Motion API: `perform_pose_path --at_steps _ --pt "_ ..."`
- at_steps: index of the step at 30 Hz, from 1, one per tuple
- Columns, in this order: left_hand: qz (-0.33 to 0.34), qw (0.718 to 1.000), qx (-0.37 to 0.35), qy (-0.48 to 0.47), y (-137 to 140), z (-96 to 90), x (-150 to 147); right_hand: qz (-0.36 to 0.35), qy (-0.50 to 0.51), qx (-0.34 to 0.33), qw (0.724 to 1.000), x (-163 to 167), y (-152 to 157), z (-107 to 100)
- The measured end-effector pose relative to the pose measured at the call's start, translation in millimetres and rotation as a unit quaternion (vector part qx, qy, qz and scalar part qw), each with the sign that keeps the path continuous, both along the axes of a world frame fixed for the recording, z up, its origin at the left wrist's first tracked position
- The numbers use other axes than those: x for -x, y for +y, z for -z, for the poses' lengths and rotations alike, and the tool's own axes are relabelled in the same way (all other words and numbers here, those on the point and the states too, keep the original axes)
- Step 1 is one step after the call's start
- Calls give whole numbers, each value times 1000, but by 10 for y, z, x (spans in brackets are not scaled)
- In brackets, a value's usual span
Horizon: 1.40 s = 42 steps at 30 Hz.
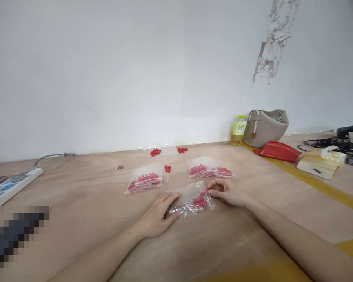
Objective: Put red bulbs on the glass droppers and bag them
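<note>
A clear zip bag (185, 209) lies flat in front of me, with several red-handled, thin-shafted tools (199, 201) inside. My left hand (159, 213) rests across the bag's left end, thumb and fingers spread apart on the plastic. At the opposite end, the bag's mouth, my right hand (225, 192) pinches a red handle between thumb and fingertips. That tool's thin shaft seems to run into the bag. Just beyond lie two loose red-handled tools (167, 169), shafts pointing toward me. Filled bags are stacked on the left (145, 179) and on the right (210, 168).
Red pieces (155, 152) and a clear bag (168, 150) lie by the wall. At right stand a bottle (238, 131), a grey bag (264, 129), a red pouch (279, 151), a tissue pack (320, 162) and black cables (326, 145). A power strip (20, 184) is at left.
</note>
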<state>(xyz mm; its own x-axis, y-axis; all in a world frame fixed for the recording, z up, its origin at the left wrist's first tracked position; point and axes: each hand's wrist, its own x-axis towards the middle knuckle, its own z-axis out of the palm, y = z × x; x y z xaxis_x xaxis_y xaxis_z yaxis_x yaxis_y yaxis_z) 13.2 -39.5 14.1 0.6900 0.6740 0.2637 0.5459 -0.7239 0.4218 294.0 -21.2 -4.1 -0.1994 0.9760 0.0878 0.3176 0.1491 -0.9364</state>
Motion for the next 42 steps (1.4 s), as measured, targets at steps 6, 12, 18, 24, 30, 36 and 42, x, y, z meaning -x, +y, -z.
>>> perform_pose_path --at_steps 6,12,18,24,30,36,42 --pt "-1 1000 -3 3 -5 -13 -25 28 -125 -186 974 141 93 100" --pt "10 1000 -12 6 14 10 -21 -66 -139 -216 964 163 99 95" --pt "22 1000 -18 2 32 41 -6 105 -146 -199 963 146 181 -63" --pt "19 1000 -11 -6 23 36 -10 102 -222 -156 957 800 563 -310" --pt "19 1000 -14 -13 13 33 -6 142 -235 -34 961 1492 1149 -285" --pt "17 1000 -14 -3 11 33 -4 180 -181 56 965 1597 1457 -129" --pt "12 1000 -6 -4 16 30 -3 193 -36 55 979 1321 1315 -375"
